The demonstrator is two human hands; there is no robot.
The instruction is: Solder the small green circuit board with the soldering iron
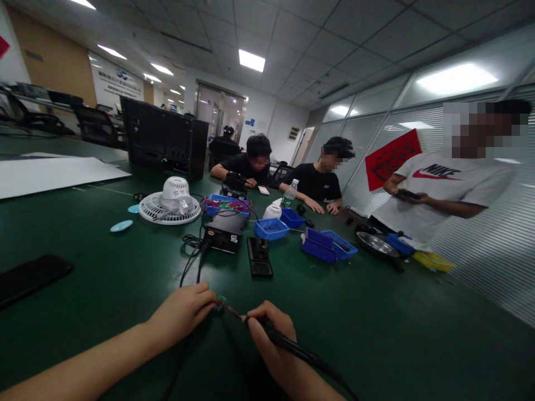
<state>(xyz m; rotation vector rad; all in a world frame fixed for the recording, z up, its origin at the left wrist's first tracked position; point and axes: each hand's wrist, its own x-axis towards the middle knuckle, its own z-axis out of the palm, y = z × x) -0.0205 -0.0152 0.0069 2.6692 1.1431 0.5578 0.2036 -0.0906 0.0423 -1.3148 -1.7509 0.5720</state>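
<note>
My right hand (273,337) is wrapped round the black handle of a soldering iron (288,342), whose metal tip points left. That tip reaches the edge of a small green circuit board (220,303); whether it touches cannot be made out. The fingers of my left hand (193,305) are pinched at the board's left side, where a bit of red, perhaps a wire, shows. Beyond my hands stands a black soldering station (225,231) with dark cables. To its right lies a black stand (259,257) with a round holder on it.
A white fan (178,203) lies at the left behind, near a black phone (33,275). Blue bins (271,229) stand across the table, one with red wires (228,205). A metal pan (377,245) is at the right. Two people sit opposite; another person stands at the right.
</note>
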